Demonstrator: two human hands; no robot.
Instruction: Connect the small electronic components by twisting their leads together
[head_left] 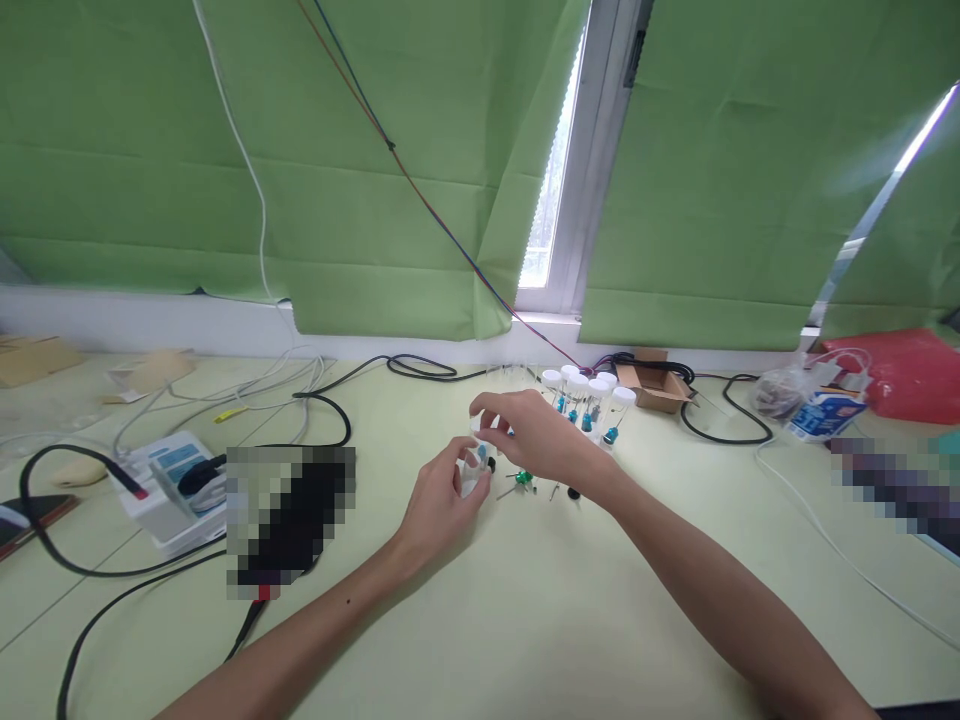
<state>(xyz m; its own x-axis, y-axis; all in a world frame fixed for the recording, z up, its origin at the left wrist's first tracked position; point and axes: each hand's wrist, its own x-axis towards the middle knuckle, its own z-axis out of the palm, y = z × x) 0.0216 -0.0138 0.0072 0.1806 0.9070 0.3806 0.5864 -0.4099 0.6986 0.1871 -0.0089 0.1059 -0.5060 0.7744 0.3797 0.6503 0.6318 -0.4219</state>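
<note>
My left hand (442,500) is closed around a small clear vial (471,478) that stands on the table, with something blue and dark showing at it. Over the vial's top, my right hand (529,430) pinches its white cap (475,425), which its fingers partly cover. Beside the hands lie a small green part with thin metal legs (523,479) and a small black round piece (574,493). Behind my right hand stand several clear vials with white caps (622,397), with blue parts inside. Farther back are several clear vials (514,375) that look uncapped.
An open cardboard box (654,388) and coiled black cables (424,368) lie along the wall. At left are a white device (176,500), a blurred dark object (289,520) and tangled cords. A blue-and-white packet (825,413) and a red bag (900,375) lie at right.
</note>
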